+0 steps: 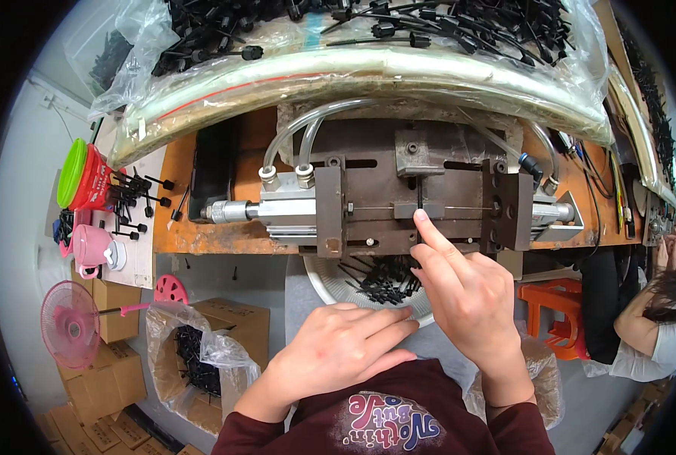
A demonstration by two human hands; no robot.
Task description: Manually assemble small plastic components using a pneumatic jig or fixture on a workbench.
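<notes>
My right hand (467, 296) reaches to a dark metal fixture (383, 227) bolted on the bench. Its index finger is stretched out, the tip touching the lower end of a thin black plastic stem (420, 189) at the small grey centre block (405, 211). The other fingers bend below, with no grip on anything visible. My left hand (345, 341) is held before my body, palm down, fingers stretched and empty. Under the fixture's front edge, a white basket (317, 284) holds several black stemmed plastic parts (383, 284), partly hidden by my hands.
Air cylinders (289, 212) with clear hoses (300, 121) flank the fixture. Behind it lies a plastic-lined tray (368, 76) heaped with black parts. A lined box (194, 371) and pink fan (70, 324) stand left; an orange stool (554, 311) and another person (649, 341) are right.
</notes>
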